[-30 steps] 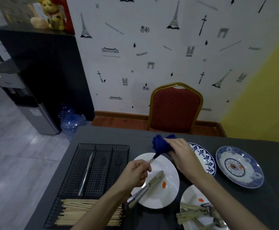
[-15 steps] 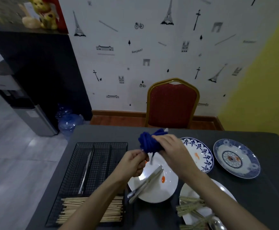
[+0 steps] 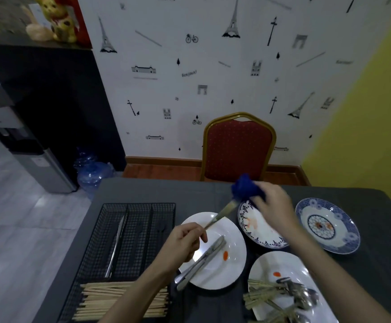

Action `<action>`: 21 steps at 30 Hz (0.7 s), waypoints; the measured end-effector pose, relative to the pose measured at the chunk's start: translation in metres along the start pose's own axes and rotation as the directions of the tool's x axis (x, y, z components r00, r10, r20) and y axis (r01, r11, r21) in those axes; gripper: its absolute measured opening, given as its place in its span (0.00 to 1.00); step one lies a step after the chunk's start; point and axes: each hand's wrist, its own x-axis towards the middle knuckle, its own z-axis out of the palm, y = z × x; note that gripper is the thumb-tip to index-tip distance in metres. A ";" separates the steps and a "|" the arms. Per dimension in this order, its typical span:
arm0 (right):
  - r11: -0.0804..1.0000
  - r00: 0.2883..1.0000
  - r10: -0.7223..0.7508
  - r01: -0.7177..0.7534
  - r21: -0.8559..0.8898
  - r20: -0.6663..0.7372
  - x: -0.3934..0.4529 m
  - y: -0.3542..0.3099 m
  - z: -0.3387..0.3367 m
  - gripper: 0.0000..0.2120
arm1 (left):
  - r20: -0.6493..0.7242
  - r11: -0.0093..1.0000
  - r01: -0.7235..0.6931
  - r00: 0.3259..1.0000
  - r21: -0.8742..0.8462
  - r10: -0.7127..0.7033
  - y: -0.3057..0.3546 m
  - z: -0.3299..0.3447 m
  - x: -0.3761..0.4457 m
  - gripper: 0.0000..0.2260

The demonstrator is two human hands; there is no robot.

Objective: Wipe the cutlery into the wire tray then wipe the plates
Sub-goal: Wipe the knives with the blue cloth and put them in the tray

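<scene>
Above white plate [image 3: 233,264]: left hand [image 3: 182,244] pinching knife [image 3: 220,214], arm angled up-right.

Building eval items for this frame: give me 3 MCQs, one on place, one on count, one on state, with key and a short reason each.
1. Where do the wooden chopsticks lie?
A. In the near end of the wire tray
B. On the blue patterned plate
C. On the chair seat

2. How many plates are on the table?
A. Two
B. Four
C. Six

3. What is the right hand doing?
A. Resting flat on the table
B. Gripping a blue cloth wrapped round the end of a utensil
C. Lifting a plate

Key:
1 A: the chopsticks are stacked across the near end of the wire tray.
2 B: two white plates and two blue patterned plates show.
3 B: the right hand grips the blue cloth over the utensil, whose other end the left hand pinches.
</scene>
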 end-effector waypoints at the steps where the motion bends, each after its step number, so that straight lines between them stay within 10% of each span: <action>1: 0.994 0.995 0.097 -0.095 0.048 -0.033 0.006 0.009 -0.010 0.15 | -0.024 1.000 0.001 1.000 0.031 0.000 0.000 0.001 0.000 0.15; 8: 0.978 0.969 0.165 -0.137 0.158 -0.184 -0.009 -0.007 -0.010 0.18 | -0.080 0.976 0.149 0.987 0.162 -0.137 -0.005 0.001 0.014 0.11; 15: 0.954 0.952 -0.299 0.301 -0.020 0.068 -0.052 -0.065 0.025 0.22 | -0.041 0.991 0.032 0.999 0.132 -0.026 0.007 0.018 0.023 0.11; 21: 0.989 0.990 -0.144 0.144 -0.043 0.009 -0.031 -0.052 0.023 0.22 | -0.103 0.984 0.017 0.995 0.180 0.001 0.012 0.021 0.026 0.11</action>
